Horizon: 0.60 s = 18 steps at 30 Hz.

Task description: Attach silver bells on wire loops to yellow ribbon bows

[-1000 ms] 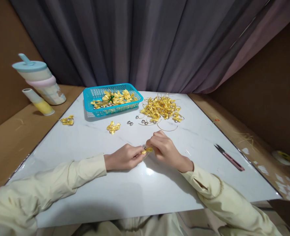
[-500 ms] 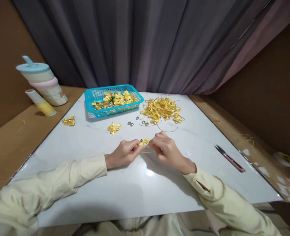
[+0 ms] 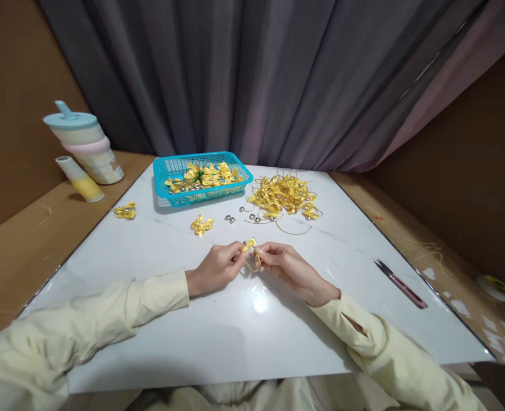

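Note:
Over the middle of the white table, my left hand and my right hand meet fingertip to fingertip. Both pinch a small yellow ribbon bow with a thin gold cord loop hanging under it. Beyond them lies a loose yellow bow and a pair of silver bells. Farther back sits a heap of yellow bows with cords and bells. A turquoise basket at the back left holds more bows.
Pink-handled snips lie at the table's right edge. A lidded pastel cup and a small tube stand on the wooden ledge at the left, with another bow near them. A dark curtain hangs behind.
The bow has risen from the tabletop between my fingertips. My right hand has turned more palm-up, and the cord loop now shows below the bow.

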{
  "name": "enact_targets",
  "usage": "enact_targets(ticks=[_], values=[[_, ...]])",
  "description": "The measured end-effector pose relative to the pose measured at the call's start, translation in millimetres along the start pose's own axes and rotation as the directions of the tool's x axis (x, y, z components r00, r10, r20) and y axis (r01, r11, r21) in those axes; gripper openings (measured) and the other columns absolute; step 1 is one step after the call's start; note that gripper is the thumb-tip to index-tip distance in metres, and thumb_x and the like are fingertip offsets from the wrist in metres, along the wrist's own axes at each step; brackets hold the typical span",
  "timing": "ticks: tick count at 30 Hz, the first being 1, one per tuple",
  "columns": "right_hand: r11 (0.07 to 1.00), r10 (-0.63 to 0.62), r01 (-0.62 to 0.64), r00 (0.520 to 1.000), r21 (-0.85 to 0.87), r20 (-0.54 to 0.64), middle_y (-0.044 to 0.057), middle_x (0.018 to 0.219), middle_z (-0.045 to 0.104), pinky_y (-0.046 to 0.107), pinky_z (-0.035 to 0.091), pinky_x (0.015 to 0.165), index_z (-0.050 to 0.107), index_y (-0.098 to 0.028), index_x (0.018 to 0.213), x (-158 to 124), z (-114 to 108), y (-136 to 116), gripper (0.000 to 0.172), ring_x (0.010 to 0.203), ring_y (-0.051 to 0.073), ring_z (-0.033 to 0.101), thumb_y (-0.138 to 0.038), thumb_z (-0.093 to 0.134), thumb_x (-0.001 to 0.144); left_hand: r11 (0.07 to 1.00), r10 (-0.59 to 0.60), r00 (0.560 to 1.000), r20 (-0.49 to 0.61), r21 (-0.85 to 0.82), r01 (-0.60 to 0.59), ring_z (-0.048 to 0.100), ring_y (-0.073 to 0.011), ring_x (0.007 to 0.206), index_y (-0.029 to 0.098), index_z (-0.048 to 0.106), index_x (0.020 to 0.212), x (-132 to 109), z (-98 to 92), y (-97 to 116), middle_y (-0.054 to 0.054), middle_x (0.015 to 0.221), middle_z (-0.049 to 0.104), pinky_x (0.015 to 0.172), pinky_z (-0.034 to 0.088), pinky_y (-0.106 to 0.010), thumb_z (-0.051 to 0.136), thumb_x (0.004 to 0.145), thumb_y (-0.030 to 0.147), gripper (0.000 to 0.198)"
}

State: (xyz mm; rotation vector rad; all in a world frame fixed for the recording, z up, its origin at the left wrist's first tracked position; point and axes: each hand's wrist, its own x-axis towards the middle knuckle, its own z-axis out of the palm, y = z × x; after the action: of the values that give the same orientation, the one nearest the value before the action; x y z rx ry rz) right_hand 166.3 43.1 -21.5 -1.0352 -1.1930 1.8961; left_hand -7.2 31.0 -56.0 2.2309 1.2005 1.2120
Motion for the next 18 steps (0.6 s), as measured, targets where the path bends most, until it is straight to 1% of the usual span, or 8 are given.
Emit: enact_targets(ticks=[2,5,7,9,12,15,17,18], values=[[1.000,-0.013,0.013,0.999,-0.015,-0.031,0.001,0.065,0.054,0.027,0.035,0.063,0.059,-0.013,0.064,1.4,-2.5,0.5,0.019,0.064,0.012,0.047,-0.027,0.072,0.063,1.000,0.001,1.000,0.001,0.002,-0.001,0.028,-0.0046,0.041,0.016,0.045,0.063,-0.3,1.2,-1.7,0.008,0.047,0.033,0.043,0.026,-0.016,0.047,0.085,0.021,0.023],[0.980,-0.168,0.153,0.979,-0.125,-0.118,0.001,0.072,0.053,0.026,0.032,0.062,0.058,-0.014,0.063,1.1,-4.6,-0.9,0.017,0.066,0.011,0.044,-0.026,0.070,0.067,1.000,-0.011,1.000,0.008,0.002,0.011,0.028,-0.0047,0.041,0.017,0.042,0.061,0.4,1.6,-2.6,0.009,0.047,0.032,0.043,0.026,-0.016,0.046,0.084,0.021,0.024],[0.957,-0.257,0.234,0.958,-0.170,-0.129,0.000,0.073,0.051,0.026,0.032,0.063,0.057,-0.014,0.062,-0.6,-3.8,-2.8,0.018,0.067,0.011,0.044,-0.026,0.068,0.070,1.000,-0.026,1.000,0.007,0.004,0.026,0.027,-0.0047,0.041,0.017,0.040,0.060,1.1,1.1,-2.2,0.009,0.046,0.030,0.043,0.026,-0.016,0.047,0.084,0.021,0.026],[0.945,-0.295,0.273,0.950,-0.183,-0.106,-0.001,0.070,0.049,0.026,0.033,0.063,0.055,-0.015,0.060,-2.6,-1.7,-4.5,0.020,0.065,0.010,0.044,-0.026,0.066,0.073,0.999,-0.041,0.999,0.001,0.008,0.041,0.027,-0.0047,0.041,0.017,0.039,0.059,1.7,0.5,-1.6,0.009,0.046,0.030,0.043,0.025,-0.016,0.047,0.084,0.021,0.026],[0.945,-0.298,0.287,0.953,-0.159,-0.053,-0.001,0.069,0.049,0.026,0.035,0.065,0.055,-0.015,0.060,-4.5,1.3,-5.1,0.022,0.065,0.011,0.046,-0.027,0.064,0.076,0.999,-0.051,0.999,-0.008,0.011,0.052,0.027,-0.0050,0.042,0.017,0.038,0.058,2.2,0.2,-0.9,0.008,0.046,0.030,0.043,0.025,-0.017,0.047,0.083,0.021,0.027],[0.953,-0.283,0.282,0.959,-0.106,0.008,0.000,0.071,0.051,0.027,0.037,0.066,0.054,-0.016,0.060,-3.9,1.2,-3.3,0.022,0.065,0.011,0.050,-0.027,0.066,0.075,0.998,-0.061,0.998,-0.003,0.005,0.061,0.026,-0.0055,0.042,0.018,0.038,0.057,2.7,0.7,-0.8,0.008,0.046,0.029,0.042,0.024,-0.017,0.046,0.084,0.022,0.028],[0.965,-0.252,0.255,0.966,-0.053,0.060,-0.001,0.070,0.052,0.026,0.037,0.063,0.052,-0.016,0.061,-2.6,-0.7,-1.4,0.022,0.060,0.010,0.051,-0.027,0.066,0.075,0.997,-0.072,0.997,0.007,-0.004,0.072,0.026,-0.0055,0.043,0.017,0.038,0.058,3.1,0.8,-0.8,0.008,0.047,0.029,0.043,0.024,-0.017,0.046,0.084,0.022,0.028],[0.973,-0.225,0.228,0.970,-0.027,0.090,-0.002,0.065,0.052,0.025,0.035,0.058,0.052,-0.016,0.063,-1.9,-1.9,-0.6,0.022,0.054,0.009,0.049,-0.027,0.065,0.076,0.997,-0.078,0.997,0.012,-0.008,0.078,0.026,-0.0055,0.043,0.017,0.039,0.058,3.3,0.7,-0.7,0.009,0.047,0.029,0.043,0.024,-0.017,0.046,0.084,0.022,0.027]])
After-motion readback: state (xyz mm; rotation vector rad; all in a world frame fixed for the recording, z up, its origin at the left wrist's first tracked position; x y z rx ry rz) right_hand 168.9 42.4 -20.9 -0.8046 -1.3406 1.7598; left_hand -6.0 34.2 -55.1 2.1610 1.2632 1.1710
